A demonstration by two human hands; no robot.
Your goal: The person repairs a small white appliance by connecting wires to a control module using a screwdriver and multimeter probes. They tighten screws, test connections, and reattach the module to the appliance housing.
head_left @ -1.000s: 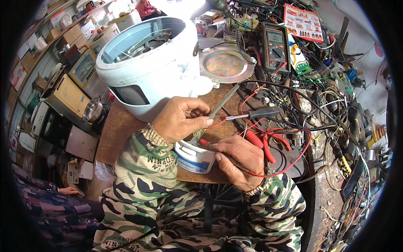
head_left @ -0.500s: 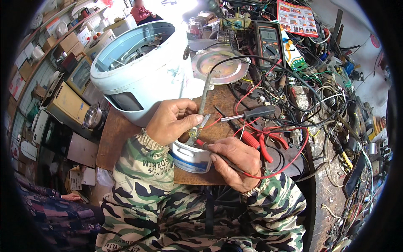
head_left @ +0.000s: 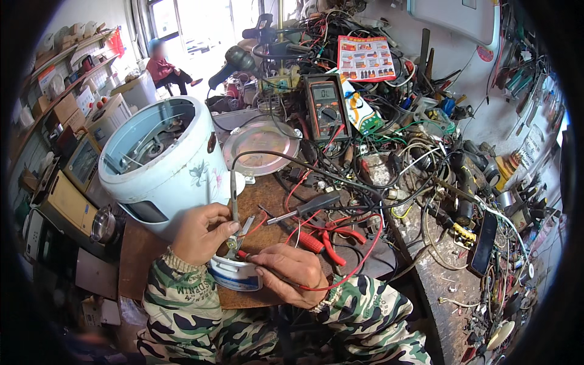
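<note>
The wooden worktop [head_left: 143, 252] spreads from the centre of the frame toward the lower right. At centre left stands a pale blue appliance shell [head_left: 182, 173], open at its top, with a round plate [head_left: 258, 148] just beside it. A meter [head_left: 326, 109] leans in the cable clutter at upper centre. The white and blue tub [head_left: 234, 281] sits below the hands, near the worktop's front edge. Right of it lie red-handled pliers [head_left: 331, 250] and a screwdriver [head_left: 319, 204] with a dark handle.

The tub looks easy to knock over, since both forearms work so close to it. The red lead [head_left: 372, 243] curves past the pliers; a snag there could tug the red probe [head_left: 244, 255] aside. The small metal part [head_left: 246, 226] could twist or drop, because it shares 1 pinch with the grey probe [head_left: 233, 194].

The left hand [head_left: 199, 234] is closed, thumb against fingers, around the grey probe and the small metal part, above the tub. The right hand [head_left: 292, 267] is closed around the red probe, its fingers curled. I cannot tell whether the red tip touches the part.
</note>
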